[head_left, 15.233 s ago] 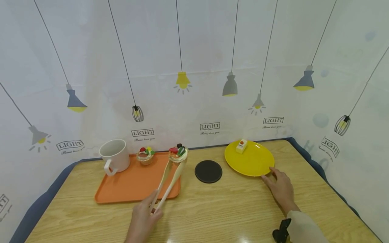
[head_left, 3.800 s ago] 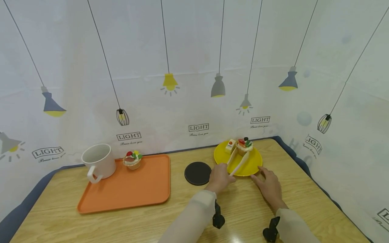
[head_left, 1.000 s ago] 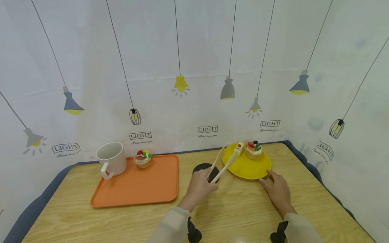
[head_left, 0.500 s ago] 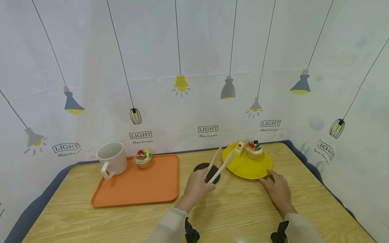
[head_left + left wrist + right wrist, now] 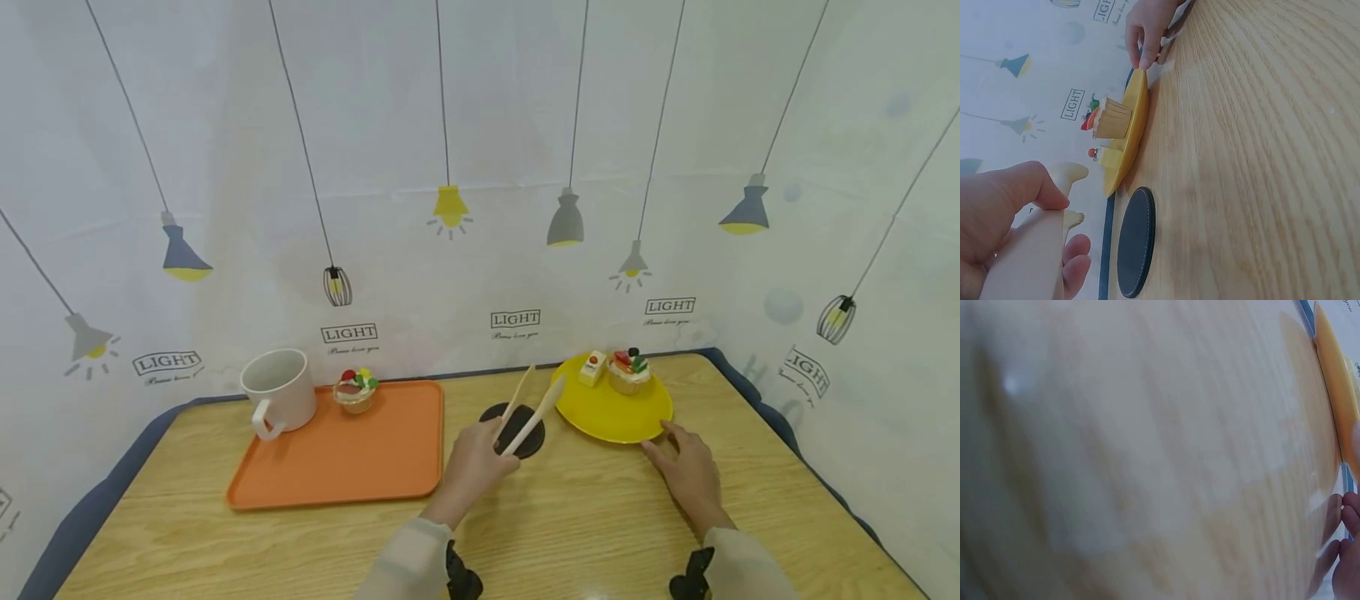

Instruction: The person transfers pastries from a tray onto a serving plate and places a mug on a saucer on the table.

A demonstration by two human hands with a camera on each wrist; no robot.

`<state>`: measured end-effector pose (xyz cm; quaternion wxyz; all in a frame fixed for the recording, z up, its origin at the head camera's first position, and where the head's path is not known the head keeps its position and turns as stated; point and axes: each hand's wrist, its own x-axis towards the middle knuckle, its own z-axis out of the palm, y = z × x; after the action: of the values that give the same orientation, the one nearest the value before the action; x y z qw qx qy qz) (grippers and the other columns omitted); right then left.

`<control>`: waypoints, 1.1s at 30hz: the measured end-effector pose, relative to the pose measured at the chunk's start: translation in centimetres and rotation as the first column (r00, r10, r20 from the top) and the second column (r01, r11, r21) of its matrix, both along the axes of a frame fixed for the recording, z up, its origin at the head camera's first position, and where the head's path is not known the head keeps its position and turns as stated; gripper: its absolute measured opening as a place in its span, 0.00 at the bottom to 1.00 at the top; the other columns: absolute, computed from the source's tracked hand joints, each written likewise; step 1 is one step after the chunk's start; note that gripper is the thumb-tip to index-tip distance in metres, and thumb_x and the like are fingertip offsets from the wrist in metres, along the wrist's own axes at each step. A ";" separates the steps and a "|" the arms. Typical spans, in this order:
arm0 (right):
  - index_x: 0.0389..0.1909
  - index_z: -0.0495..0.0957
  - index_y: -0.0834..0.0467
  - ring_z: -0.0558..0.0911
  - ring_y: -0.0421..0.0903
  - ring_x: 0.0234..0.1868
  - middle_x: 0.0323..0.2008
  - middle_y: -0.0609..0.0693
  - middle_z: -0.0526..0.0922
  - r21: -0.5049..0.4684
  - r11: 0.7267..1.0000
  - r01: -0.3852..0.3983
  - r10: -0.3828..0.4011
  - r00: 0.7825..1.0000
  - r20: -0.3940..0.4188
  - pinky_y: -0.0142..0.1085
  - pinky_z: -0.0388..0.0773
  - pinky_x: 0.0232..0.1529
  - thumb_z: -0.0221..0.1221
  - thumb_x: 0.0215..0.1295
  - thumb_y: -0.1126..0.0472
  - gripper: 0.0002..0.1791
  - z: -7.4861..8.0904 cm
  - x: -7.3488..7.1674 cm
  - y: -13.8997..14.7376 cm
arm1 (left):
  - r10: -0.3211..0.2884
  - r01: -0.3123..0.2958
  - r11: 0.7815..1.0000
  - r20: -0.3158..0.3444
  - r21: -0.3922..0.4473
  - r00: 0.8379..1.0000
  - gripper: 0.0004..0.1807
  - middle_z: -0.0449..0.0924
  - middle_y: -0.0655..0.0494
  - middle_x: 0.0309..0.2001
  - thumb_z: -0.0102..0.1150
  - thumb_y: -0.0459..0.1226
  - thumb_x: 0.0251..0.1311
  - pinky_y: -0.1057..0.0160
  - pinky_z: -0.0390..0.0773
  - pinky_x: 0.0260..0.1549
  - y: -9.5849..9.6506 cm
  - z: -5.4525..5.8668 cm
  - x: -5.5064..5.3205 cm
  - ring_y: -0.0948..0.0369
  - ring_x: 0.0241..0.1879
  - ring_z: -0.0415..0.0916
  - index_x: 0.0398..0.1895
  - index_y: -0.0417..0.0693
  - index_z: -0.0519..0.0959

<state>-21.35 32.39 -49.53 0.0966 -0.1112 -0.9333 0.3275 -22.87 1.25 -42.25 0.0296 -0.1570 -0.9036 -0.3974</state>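
Observation:
My left hand [image 5: 476, 460] holds pale tongs [image 5: 536, 417], their tips spread with nothing between them, above the black round coaster [image 5: 491, 412]. The left wrist view shows the thumb and fingers around the tongs' handle [image 5: 1029, 256]. On the yellow plate [image 5: 607, 421], a small white-and-yellow cake piece [image 5: 592, 369] with a red dot on top sits beside a fruit tart [image 5: 628, 375]. My right hand [image 5: 688, 471] pinches the plate's near right rim between thumb and fingers. The right wrist view catches only the plate's edge [image 5: 1335, 375] and some fingertips [image 5: 1350, 515].
An orange tray [image 5: 337, 467] lies on the left of the wooden table [image 5: 585, 517]. A second fruit tart [image 5: 355, 396] stands at its back edge. The white mug [image 5: 279, 392] overlaps the tray's back left corner. A printed cloth wall [image 5: 390, 250] closes off the back.
One fruit tart has gone from the tongs over the tray to the plate. Most recently the tongs have drawn back left from the cake piece. The right hand has stayed at the rim.

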 end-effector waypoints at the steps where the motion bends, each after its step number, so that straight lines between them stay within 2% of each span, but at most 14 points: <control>1: 0.66 0.58 0.68 0.62 0.67 0.58 0.59 0.71 0.63 0.000 1.000 0.000 0.000 1.000 0.000 0.60 0.57 0.57 0.52 0.63 0.41 0.41 0.0 0.0 0.0 | 0.003 -0.003 1.000 -0.002 -0.001 1.000 0.33 0.79 0.38 0.43 0.68 0.32 0.42 0.62 0.77 0.27 -0.1 0.0 0.0 0.55 0.34 0.78 0.56 0.30 0.72; 8: 0.66 0.58 0.68 0.64 0.66 0.57 0.58 0.71 0.64 0.016 1.000 -0.001 0.001 1.000 0.011 0.60 0.59 0.55 0.51 0.63 0.39 0.42 -0.3 -0.2 0.1 | 0.024 -0.024 1.000 -0.037 -0.019 0.999 0.33 0.81 0.41 0.38 0.67 0.31 0.41 0.65 0.74 0.21 -0.9 -0.2 0.0 0.60 0.27 0.73 0.56 0.30 0.73; 17: 0.65 0.59 0.68 0.64 0.67 0.56 0.57 0.71 0.64 0.031 0.999 0.011 -0.011 0.999 0.031 0.60 0.59 0.54 0.51 0.63 0.38 0.42 -0.3 -0.3 0.2 | 0.034 -0.035 0.999 -0.053 -0.016 0.998 0.32 0.80 0.38 0.42 0.67 0.30 0.39 0.66 0.71 0.20 -1.9 -0.3 0.1 0.60 0.25 0.70 0.54 0.29 0.74; 20: 0.66 0.59 0.68 0.63 0.67 0.57 0.58 0.71 0.63 0.016 1.000 0.002 -0.003 1.000 0.025 0.60 0.58 0.55 0.51 0.63 0.39 0.42 -0.2 -0.2 0.1 | 0.040 -0.041 0.999 -0.051 -0.018 0.998 0.33 0.79 0.37 0.43 0.67 0.31 0.39 0.64 0.72 0.21 -2.3 -0.3 0.1 0.58 0.27 0.73 0.54 0.29 0.73; 25: 0.66 0.58 0.68 0.62 0.67 0.58 0.59 0.71 0.63 0.009 1.000 -0.011 0.011 1.000 -0.005 0.60 0.56 0.57 0.51 0.64 0.40 0.41 -0.1 0.0 0.0 | 0.057 -0.059 0.998 -0.051 -0.029 0.997 0.33 0.80 0.38 0.42 0.68 0.33 0.40 0.60 0.76 0.28 -2.9 -0.4 0.1 0.52 0.36 0.77 0.55 0.30 0.73; 29: 0.66 0.58 0.69 0.63 0.67 0.57 0.58 0.71 0.63 0.017 1.000 -0.014 0.014 1.000 -0.008 0.60 0.57 0.56 0.51 0.64 0.40 0.41 0.0 0.1 0.0 | 0.059 -0.060 0.998 -0.040 -0.026 0.997 0.33 0.80 0.38 0.42 0.68 0.33 0.41 0.60 0.77 0.28 -3.4 -0.5 0.1 0.49 0.38 0.78 0.55 0.30 0.73; 33: 0.65 0.58 0.69 0.64 0.67 0.57 0.57 0.71 0.63 0.022 1.000 -0.005 0.004 1.000 0.021 0.60 0.58 0.56 0.51 0.63 0.39 0.42 0.1 0.0 0.0 | 0.056 -0.057 0.998 -0.034 -0.028 0.998 0.32 0.80 0.38 0.41 0.67 0.33 0.42 0.60 0.77 0.27 -3.9 -0.4 0.1 0.49 0.38 0.78 0.55 0.29 0.73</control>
<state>-21.31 32.35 -49.47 0.0872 -0.1114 -0.9381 0.3160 -22.73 -2.65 -42.70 0.0534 -0.1386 -0.9128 -0.3804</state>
